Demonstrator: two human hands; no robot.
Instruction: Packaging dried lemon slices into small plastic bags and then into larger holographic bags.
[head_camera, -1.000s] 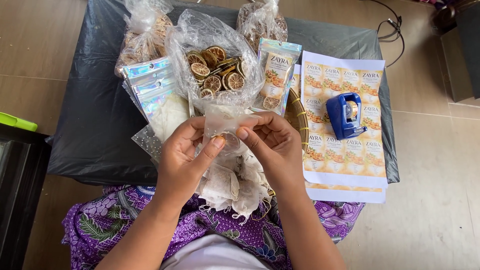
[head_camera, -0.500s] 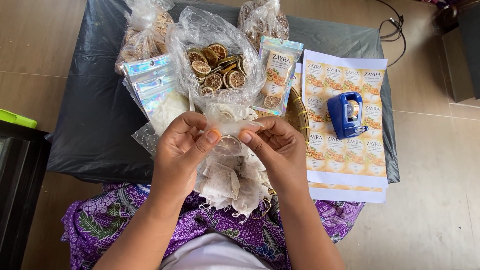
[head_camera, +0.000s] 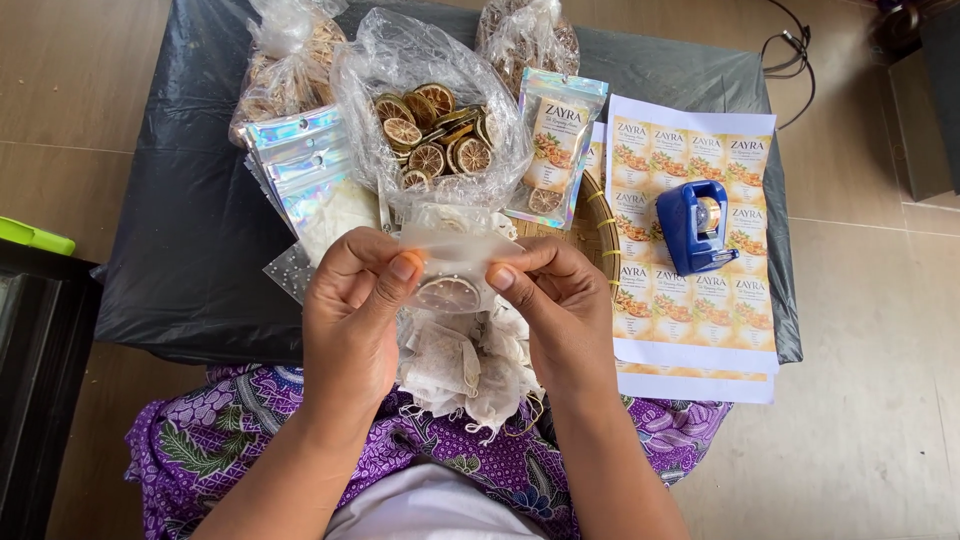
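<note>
Two hands, left hand (head_camera: 352, 300) and right hand (head_camera: 560, 300), thumbs-up on a sachet (head_camera: 450, 268).

Clear fruit bag (head_camera: 430, 120) at 12 o'clock, holographic pouches (head_camera: 295, 165) at 10, label sheet (head_camera: 690, 240) at 3, printed pouch (head_camera: 555, 150) at 1

both hands (head_camera: 455, 300) pinch small sachet (head_camera: 450, 262) holding dried slice (head_camera: 447, 293).

Left hand (head_camera: 350, 310) and right hand (head_camera: 565, 305) bare — no rings, no sleeves. Purple floral-print garment (head_camera: 260, 440) over lap — white cloth (head_camera: 430, 510) at waist.
</note>
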